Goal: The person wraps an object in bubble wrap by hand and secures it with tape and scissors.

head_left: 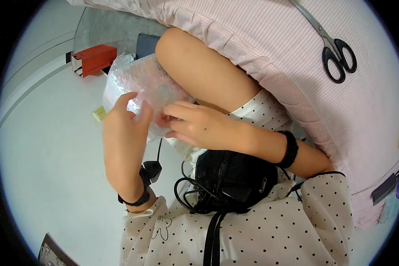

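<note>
- At the far left, a dark-edged object (53, 250) is showing low at the rim, too cut off to identify.
- A red-orange box (95, 60) is lying on the pale floor (53, 146), an end turned toward the left.
- A small yellow-green block (99, 114) is sitting near the plastic wrap, partly hidden.
- The left hand (123, 133) is reaching over the wrap's left side, thumb and forefinger standing apart with a wide gap; whether the other fingers are gripping anything, I cannot tell.
- The clear, shiny plastic wrap (135, 80) is lying in front of the person, beside the bare knee (175, 44), between and beyond the hands.
- The right hand (199, 126) is bending its fingers in at the wrap's near right part, with a narrow gap; I cannot tell whether they are pinching it.
- A black pouch (235, 181) is resting against the person's lap, below the right forearm.
- Black-handled scissors (324, 37) are lying on the pink-striped cloth (270, 31), well apart from both hands.
</note>
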Demonstrator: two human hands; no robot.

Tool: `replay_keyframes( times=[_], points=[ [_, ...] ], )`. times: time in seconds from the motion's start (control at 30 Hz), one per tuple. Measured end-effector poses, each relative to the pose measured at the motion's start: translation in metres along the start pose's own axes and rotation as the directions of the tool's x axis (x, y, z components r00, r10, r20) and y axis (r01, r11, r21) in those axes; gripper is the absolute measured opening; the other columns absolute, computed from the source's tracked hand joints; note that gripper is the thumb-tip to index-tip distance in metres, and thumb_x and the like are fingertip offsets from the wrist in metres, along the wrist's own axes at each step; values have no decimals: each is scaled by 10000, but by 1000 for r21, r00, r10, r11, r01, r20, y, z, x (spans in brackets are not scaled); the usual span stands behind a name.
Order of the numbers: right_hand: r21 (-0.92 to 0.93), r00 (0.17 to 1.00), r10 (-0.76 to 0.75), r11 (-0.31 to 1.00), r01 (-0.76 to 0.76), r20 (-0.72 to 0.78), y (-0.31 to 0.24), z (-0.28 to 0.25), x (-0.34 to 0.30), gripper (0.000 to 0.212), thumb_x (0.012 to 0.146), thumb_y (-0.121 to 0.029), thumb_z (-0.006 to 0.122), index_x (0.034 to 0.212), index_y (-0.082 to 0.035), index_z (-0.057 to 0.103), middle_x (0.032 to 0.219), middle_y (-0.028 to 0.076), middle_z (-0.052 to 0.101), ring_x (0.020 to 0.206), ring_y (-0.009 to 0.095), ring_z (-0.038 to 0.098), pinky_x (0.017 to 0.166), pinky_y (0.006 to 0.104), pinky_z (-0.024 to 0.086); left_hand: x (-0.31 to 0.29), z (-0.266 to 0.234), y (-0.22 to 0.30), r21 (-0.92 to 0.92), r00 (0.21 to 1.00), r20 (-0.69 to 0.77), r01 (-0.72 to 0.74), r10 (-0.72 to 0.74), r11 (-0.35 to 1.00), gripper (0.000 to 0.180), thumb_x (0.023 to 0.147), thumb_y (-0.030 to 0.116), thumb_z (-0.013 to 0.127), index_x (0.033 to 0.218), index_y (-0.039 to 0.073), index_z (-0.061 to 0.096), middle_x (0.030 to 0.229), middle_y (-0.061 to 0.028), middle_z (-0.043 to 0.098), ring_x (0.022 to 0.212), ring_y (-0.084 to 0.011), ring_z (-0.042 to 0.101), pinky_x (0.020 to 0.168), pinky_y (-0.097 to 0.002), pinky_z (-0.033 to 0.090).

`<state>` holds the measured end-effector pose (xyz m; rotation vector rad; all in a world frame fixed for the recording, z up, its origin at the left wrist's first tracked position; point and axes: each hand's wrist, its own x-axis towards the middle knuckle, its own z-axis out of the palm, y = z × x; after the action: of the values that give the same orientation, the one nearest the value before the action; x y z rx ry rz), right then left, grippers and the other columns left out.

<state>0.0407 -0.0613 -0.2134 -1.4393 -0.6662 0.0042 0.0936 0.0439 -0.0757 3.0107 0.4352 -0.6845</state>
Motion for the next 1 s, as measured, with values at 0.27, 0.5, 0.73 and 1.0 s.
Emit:
replay_keyframes(
  times=[0.27,0.5,0.73,1.0],
  points=[
    [-20,999,33,999,-33,-5,-1,3,1,254,739,-98,704,938,18,596,1002,67,546,917,243,566,783,333,486,-16,-12,-8,-34,995,-100,6,-10,999,183,770,98,675,928,19,629,466,-50,422,451,-112,329,461,-268,307],
    [-108,999,0,994,4,42,-4,2,0,396,752,-134,715,1083,27,569,1071,97,559,913,253,560,804,339,482,-30,3,-39,-174,962,-274,-25,-24,984,157,740,77,710,877,42,641,496,-20,440,479,-72,370,482,-220,320],
    [-150,998,2,989,6,56,-7,-1,-3,472,762,-130,716,1169,34,542,1239,131,548,1054,297,544,870,349,466,-27,21,-59,-286,938,-347,-119,13,951,137,780,99,736,872,36,657,574,33,457,551,-37,403,502,-193,289],
    [-413,980,169,890,-196,-102,-36,-51,2,380,805,-49,628,1178,-16,558,1147,130,591,966,298,580,845,372,465,-24,43,-73,-318,894,-445,-206,46,925,102,800,99,717,829,28,651,604,10,498,577,-59,452,521,-201,359]
  ],
)
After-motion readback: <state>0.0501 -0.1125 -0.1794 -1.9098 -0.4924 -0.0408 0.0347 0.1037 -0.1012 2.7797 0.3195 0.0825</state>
